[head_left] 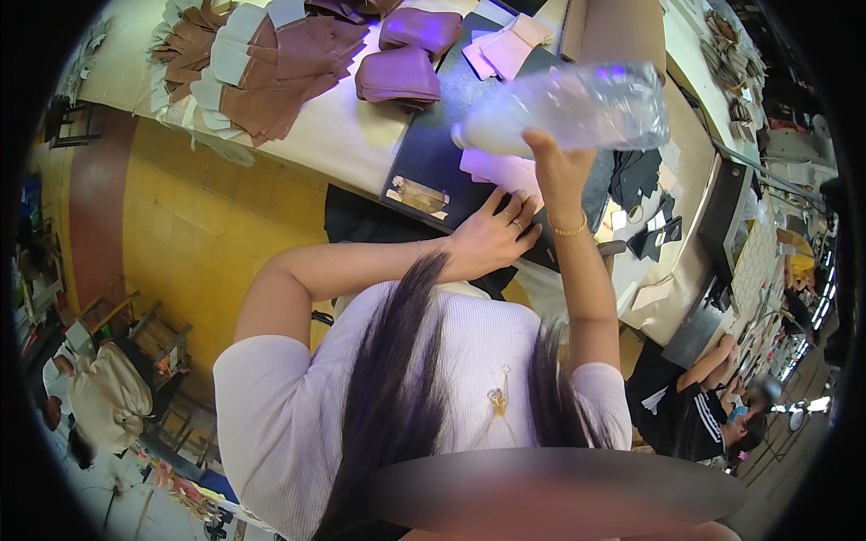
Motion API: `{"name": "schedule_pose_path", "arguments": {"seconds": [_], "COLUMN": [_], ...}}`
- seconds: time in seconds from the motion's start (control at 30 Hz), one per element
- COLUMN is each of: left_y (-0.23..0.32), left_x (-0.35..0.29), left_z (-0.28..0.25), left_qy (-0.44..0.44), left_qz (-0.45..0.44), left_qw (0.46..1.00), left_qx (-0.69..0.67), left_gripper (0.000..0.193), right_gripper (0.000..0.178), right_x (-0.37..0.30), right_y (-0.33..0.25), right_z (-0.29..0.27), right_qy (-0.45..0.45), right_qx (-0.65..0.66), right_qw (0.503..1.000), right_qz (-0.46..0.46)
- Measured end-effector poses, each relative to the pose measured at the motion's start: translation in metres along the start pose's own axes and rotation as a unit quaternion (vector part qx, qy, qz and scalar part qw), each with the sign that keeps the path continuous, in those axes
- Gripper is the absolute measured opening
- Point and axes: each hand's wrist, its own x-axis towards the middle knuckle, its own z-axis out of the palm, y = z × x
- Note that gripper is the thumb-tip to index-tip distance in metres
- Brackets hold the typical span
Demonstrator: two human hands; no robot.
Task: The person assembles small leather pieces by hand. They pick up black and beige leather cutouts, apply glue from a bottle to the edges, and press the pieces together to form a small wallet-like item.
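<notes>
Right fingers (539, 142) around bottle (586, 106) above black mat (424, 149), left fingers (494, 200) apart on pink piece (490, 168) near mat's edge

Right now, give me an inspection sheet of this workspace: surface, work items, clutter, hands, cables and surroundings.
Surface: dark board on a pale tabletop.
Work items: translucent plastic bottle, held on its side, neck toward the left; flat pink piece on the board.
Clutter: fanned brown pieces, stacked reddish-brown pieces, more pink pieces farther back, black scraps at right.
Hands: right hand grips the bottle; left hand spread, fingertips at the flat pink piece.
Cables: none I can make out for certain.
Surroundings: yellow floor; person in a black striped top at right.
</notes>
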Motion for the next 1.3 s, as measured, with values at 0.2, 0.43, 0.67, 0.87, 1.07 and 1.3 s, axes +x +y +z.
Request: {"name": "schedule_pose_path", "arguments": {"seconds": [0.2, 0.43, 0.67, 0.87, 1.07, 1.3], "left_y": [-0.004, -0.005, -0.004, -0.006, -0.003, -0.004], "left_x": [0.001, -0.003, -0.003, -0.001, -0.001, 0.001], "left_z": [-0.003, 0.007, 0.007, 0.011, 0.010, 0.000], "left_qy": [-0.031, -0.029, -0.084, 0.023, 0.014, -0.048], "left_qz": [-0.007, -0.025, -0.046, -0.021, -0.024, -0.032], "left_qw": [0.999, 0.998, 0.988, 0.998, 0.999, 0.998], "left_qx": [0.012, -0.040, -0.125, -0.048, -0.022, -0.018], "left_gripper": [0.060, 0.067, 0.055, 0.047, 0.048, 0.062], "right_gripper": [0.076, 0.073, 0.071, 0.069, 0.051, 0.043], "right_x": [0.014, -0.033, -0.008, -0.023, -0.005, 0.003], "right_y": [0.017, 0.020, 0.035, 0.029, 0.052, 0.052], "right_z": [-0.005, -0.038, 0.001, -0.020, -0.032, -0.030], "right_qy": [-0.242, -0.261, -0.327, -0.264, -0.200, -0.176], "right_qx": [-0.348, -0.051, 0.015, 0.150, -0.273, -0.219], "right_qw": [0.890, 0.961, 0.941, 0.940, 0.938, 0.949], "right_qz": [-0.172, 0.073, 0.081, 0.158, -0.082, -0.143]}}
